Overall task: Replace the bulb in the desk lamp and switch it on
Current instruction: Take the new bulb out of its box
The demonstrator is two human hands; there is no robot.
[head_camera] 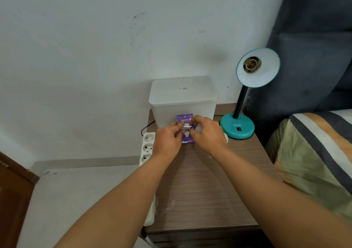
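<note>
A teal desk lamp stands at the back right of the wooden bedside table. Its shade tilts toward me and the socket inside holds no bulb. A black switch sits on the lamp base. Both my hands are on a purple bulb box in front of a white container. My left hand grips the box's left side. My right hand pinches its top flap, and a white bulb shows under its fingers. Part of another white object peeks out behind my right wrist.
A white lidded plastic container stands against the wall behind the box. A white power strip with several sockets runs along the table's left edge. A bed with a striped cover and a dark headboard lies to the right.
</note>
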